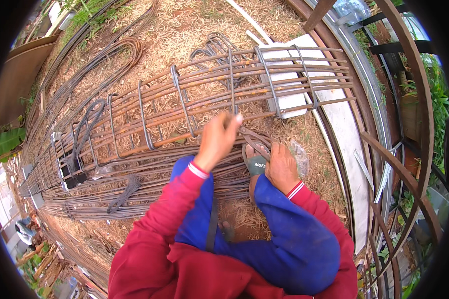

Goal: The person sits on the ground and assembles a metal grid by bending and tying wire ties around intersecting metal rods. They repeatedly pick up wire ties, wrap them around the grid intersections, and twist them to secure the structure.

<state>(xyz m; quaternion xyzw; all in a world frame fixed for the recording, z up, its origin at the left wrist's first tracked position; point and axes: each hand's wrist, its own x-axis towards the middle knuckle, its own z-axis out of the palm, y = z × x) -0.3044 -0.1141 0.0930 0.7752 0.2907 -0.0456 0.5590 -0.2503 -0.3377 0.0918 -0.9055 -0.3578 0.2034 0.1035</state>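
Note:
A long cage of rusty steel bars (209, 93) stretches across in front of me, ringed by square stirrups (230, 74). My left hand (217, 141) is at its near side, just below one stirrup, with thumb and fingers pinched together. Whatever lies between those fingertips is too small to make out. In my right hand (283, 169) are a pair of rusty pincers (253, 141), gripped by the handles. Their jaws point up and left, close to the left fingertips and the near bar. Over my sandalled foot (256, 164) hang the handles.
White blocks (287, 107) sit beneath the cage's right end. Loose rebar (154, 192) lies along its near side, with a bundle of tie wire (124, 193) on top. Spare stirrups (217, 45) lie beyond. Curved metal framing (424, 99) rises at right; a clear plastic bag (300, 158) lies beside my right hand.

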